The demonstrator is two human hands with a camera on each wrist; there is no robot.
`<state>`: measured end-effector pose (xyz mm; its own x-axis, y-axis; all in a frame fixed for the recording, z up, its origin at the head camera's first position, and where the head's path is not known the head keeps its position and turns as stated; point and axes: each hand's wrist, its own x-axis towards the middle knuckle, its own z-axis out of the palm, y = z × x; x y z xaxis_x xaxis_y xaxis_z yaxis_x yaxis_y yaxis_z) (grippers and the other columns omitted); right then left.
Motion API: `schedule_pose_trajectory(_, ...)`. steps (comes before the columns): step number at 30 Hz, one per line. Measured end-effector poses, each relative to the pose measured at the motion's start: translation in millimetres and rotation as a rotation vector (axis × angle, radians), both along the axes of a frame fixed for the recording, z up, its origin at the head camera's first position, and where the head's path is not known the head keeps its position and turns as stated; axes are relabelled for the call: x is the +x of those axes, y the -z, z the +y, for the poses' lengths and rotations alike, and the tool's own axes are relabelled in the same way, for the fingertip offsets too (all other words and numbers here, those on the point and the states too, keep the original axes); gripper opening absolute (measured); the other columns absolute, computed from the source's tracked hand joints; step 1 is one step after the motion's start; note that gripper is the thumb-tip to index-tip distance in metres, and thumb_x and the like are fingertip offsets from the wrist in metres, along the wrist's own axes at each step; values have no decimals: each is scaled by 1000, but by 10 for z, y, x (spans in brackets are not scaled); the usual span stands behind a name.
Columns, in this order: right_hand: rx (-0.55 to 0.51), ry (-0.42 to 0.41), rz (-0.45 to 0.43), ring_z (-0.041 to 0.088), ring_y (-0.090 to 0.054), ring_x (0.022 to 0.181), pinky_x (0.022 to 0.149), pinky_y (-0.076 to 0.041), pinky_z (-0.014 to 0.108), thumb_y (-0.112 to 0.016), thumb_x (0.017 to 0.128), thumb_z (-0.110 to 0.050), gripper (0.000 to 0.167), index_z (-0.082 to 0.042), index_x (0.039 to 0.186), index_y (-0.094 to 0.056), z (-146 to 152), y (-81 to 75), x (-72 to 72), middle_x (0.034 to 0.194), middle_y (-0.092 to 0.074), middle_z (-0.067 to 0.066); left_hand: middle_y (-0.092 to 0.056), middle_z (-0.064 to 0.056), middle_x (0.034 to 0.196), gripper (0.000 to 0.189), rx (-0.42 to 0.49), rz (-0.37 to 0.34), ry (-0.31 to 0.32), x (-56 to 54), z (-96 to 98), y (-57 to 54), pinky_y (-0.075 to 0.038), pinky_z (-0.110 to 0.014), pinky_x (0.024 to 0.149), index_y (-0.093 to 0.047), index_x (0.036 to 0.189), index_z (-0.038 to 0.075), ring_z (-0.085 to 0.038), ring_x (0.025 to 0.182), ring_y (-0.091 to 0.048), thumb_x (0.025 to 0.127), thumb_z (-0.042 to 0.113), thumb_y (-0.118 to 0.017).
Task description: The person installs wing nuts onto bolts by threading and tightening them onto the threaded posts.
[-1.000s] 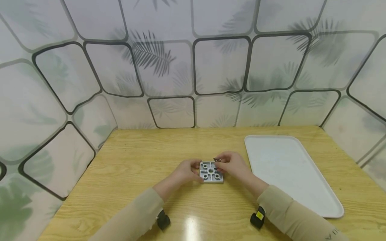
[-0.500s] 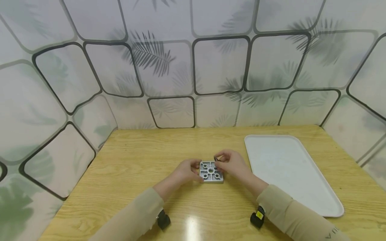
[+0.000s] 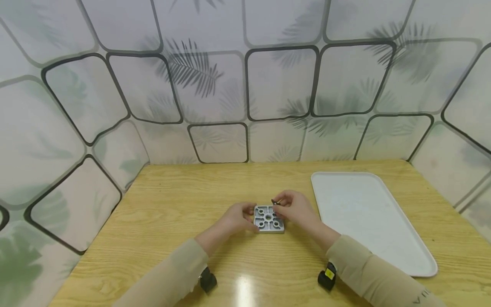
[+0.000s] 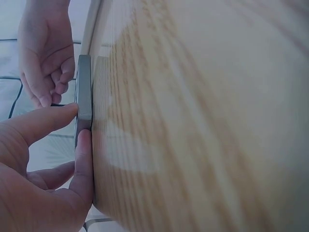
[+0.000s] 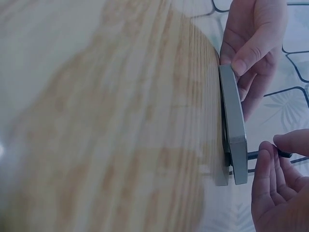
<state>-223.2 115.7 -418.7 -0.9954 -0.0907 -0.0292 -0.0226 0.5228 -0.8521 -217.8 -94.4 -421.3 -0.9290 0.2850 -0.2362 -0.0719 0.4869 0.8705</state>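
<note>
A square grey metal plate [image 3: 264, 219], with ribs and several round holes, lies on the table between both hands. My left hand [image 3: 235, 218] holds its left side, thumb at the near corner and fingers toward the far one. A dark threaded bolt [image 5: 253, 155] stands up from the plate's far right corner in the right wrist view. The thumb and fingers of my right hand [image 3: 298, 209] pinch this bolt near its top and partly hide that corner. The left wrist view shows the plate's side edge [image 4: 84, 89] close to the tabletop.
A white rectangular tray [image 3: 368, 221] lies on the right of the wooden table [image 3: 184, 192], beside the right forearm. A patterned cloth wall [image 3: 280, 85] rises behind the table and at both sides. Black devices are strapped at both wrists.
The top of the bolt has shifted and turned slightly between my right fingers, which have moved a little. My left hand and the plate stay in place.
</note>
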Motion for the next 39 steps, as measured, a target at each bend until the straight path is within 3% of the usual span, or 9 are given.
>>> schedule_pose_trajectory(18,-57,-20,-5,12,-70,72,70,-64,31,-75,94,-4,19,3,111,-69,9,23,-10,91,-77,14,-67,-15,123,81,9,1,8,-2,-16,5,-56,-26,83,-54,150,-5,-19,95,-64,75,-7,-87)
schedule_pose_trajectory(39,36,25,10,12,-68,74,67,-60,24,-78,93,-11,15,-1,102,-72,-22,-14,-12,89,-75,10,-66,-16,123,82,20,4,8,20,-10,-8,-57,-28,86,-53,150,-5,-19,96,-64,75,-9,-86)
